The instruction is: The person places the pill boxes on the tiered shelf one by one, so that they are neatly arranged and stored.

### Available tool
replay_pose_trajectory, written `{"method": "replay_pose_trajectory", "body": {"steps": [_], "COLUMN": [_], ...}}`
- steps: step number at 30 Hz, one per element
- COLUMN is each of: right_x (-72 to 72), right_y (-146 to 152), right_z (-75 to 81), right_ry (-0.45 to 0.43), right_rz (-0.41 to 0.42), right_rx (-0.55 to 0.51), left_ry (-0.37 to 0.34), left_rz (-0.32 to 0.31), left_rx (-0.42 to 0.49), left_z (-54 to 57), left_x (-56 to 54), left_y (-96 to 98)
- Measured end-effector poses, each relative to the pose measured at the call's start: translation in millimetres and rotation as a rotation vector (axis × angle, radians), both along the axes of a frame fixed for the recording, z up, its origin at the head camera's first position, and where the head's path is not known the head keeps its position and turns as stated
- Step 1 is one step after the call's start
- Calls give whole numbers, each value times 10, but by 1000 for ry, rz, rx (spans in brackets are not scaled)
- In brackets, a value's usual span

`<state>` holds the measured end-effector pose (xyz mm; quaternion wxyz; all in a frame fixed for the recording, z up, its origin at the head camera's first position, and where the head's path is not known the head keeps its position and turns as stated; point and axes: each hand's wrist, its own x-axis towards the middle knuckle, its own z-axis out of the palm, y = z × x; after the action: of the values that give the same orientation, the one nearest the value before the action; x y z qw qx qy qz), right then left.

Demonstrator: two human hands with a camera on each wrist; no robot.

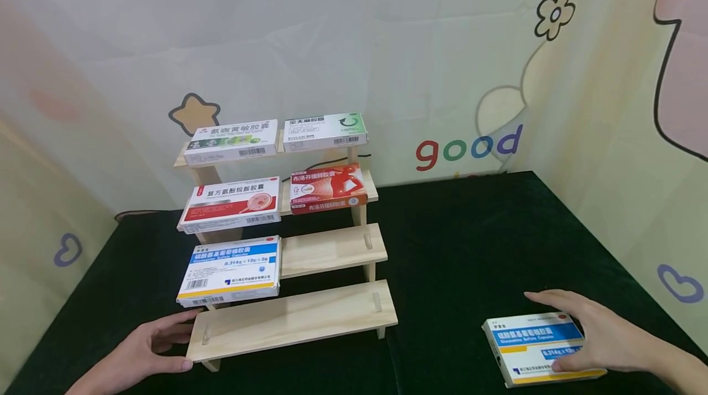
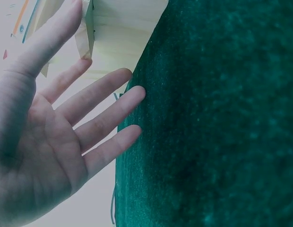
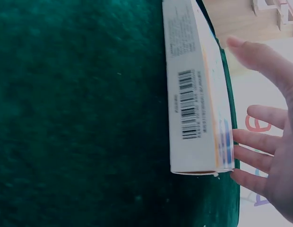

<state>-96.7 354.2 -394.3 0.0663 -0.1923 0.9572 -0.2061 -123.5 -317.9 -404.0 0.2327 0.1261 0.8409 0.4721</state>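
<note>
My left hand [image 1: 146,349] is at the left end of the lowest step of a wooden tiered rack [image 1: 298,315], thumb by the front corner, forefinger by the back. In the left wrist view its fingers [image 2: 101,97] are spread and nearly straight. A white, blue and yellow medicine box [image 1: 533,346] lies flat on the dark green cloth at the right. Over its right side my right hand [image 1: 608,336] spreads, thumb across the front part and fingers beyond the back edge. The right wrist view shows the box's barcode side [image 3: 189,109] facing the camera, with no finger curled round it.
On the rack's upper steps stand a white-green box [image 1: 231,142], another green-white box [image 1: 325,132], a red-white box [image 1: 232,204], a red box [image 1: 329,188] and a blue-white box [image 1: 229,271]. A printed curtain [image 1: 332,63] hangs behind the green cloth [image 1: 442,247].
</note>
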Motion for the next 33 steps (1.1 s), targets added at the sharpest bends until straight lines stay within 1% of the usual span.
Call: {"method": "replay_pose_trajectory", "body": {"steps": [4,9,12,15,20,25,30,33], "right_x": [50,72,79,80,61,46,17,-5], "right_y": [-14,-50,-69,-82,-101,-109,-130,-154], "right_z": [-26,-35,-51,-61,-48,-26,3,33], "right_ry": [-28,-97,-125,-114,-66,-33,-21,-35], "right_rz": [1,-30,-15,14,44,71,74,62], "right_rx": [36,76,97,106,106,111,113,109], "left_ry": [-2,3,1,-7,-9,-4,5,3], "left_rz": [6,2,3,7,6,-6,-13,-10], "left_rx": [-2,-3,-1,-2,0,13,20,25], "left_z": [1,-2,-2,4,13,13,12,20], "left_x": [0,2,5,8,12,12,8,6], "left_y": [-7,-9,-10,-7,-6,-5,1,8]}}
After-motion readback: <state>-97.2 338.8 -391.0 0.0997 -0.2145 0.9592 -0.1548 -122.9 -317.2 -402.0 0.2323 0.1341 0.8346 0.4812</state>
